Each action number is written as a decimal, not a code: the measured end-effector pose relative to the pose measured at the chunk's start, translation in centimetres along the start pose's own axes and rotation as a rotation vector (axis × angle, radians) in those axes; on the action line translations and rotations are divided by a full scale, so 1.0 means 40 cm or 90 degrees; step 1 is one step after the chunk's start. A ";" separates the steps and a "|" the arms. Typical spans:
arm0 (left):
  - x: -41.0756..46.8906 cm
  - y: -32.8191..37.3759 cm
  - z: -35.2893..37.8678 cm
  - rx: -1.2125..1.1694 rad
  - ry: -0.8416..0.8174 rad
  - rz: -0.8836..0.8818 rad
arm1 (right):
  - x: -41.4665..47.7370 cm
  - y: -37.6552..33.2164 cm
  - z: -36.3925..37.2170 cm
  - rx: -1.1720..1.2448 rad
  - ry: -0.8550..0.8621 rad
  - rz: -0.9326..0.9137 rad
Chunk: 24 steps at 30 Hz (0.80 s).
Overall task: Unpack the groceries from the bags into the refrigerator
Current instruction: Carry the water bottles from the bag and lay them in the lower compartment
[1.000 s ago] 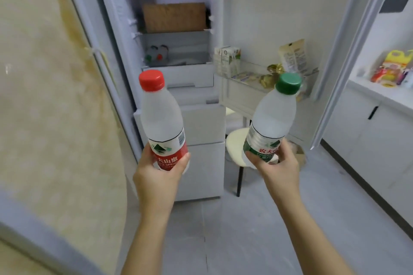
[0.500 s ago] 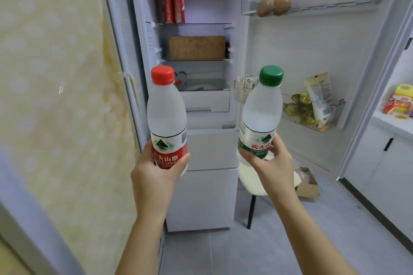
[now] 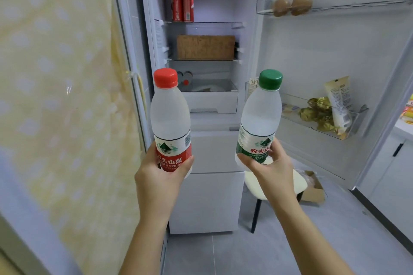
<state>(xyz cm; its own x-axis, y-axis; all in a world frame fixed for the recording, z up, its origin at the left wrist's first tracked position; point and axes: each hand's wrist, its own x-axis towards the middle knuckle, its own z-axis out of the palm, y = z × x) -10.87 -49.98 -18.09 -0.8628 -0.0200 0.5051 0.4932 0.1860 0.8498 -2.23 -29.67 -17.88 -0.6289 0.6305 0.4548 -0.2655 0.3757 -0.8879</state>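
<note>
Currently held, two items; the refrigerator [image 3: 207,203] stands open just beyond them.

1. Red-capped water bottle [image 3: 171,118]: upright, clear, with a red and white label. The left hand [image 3: 161,176] grips it at the label from below, thumb on the left side and fingers curled round the right. It is held in front of the refrigerator's left half, outside the compartment.

2. Green-capped water bottle [image 3: 259,116]: clear, green and white label, its top tilted slightly to the right. The right hand [image 3: 272,167] grips its lower part, with fingers and thumb wrapped round the label. It is held to the right of the first bottle, apart from it, in front of the gap between cabinet and door.

Interior, far:
- top shelf: two red cans [image 3: 182,4], upright, side by side;
- next shelf down: brown box [image 3: 205,47];
- below that: a white drawer [image 3: 212,100], with small capped things at its left rear too blurred to identify.

Open door [image 3: 312,51], right:
- upper rack: two brown round items [image 3: 291,5];
- lower bin [image 3: 357,123]: a carton [image 3: 253,83] at its left end, gold-wrapped pieces [image 3: 317,111], and a pale pouch [image 3: 338,98] leaning.

Floor, right of the cabinet: a cream-seated stool [image 3: 299,183] and an open cardboard box [image 3: 315,192] beside it.

Near left: a yellow patterned covering [image 3: 55,73].
</note>
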 end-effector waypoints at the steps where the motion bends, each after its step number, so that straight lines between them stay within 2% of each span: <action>1: 0.004 -0.001 0.003 0.000 -0.002 -0.001 | 0.005 0.003 0.004 0.001 -0.002 0.002; 13: 0.074 -0.037 0.099 0.022 0.010 -0.016 | 0.098 0.081 0.026 0.020 -0.009 0.039; 24: 0.215 -0.081 0.311 0.032 0.028 -0.060 | 0.338 0.197 0.033 0.067 -0.036 0.065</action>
<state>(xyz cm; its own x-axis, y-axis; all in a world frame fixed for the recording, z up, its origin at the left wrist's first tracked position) -21.28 -38.55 -18.35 -0.8988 -0.0833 0.4305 0.4030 0.2300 0.8858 -13.79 -19.06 -18.82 -0.6962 0.6209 0.3601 -0.2715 0.2366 -0.9329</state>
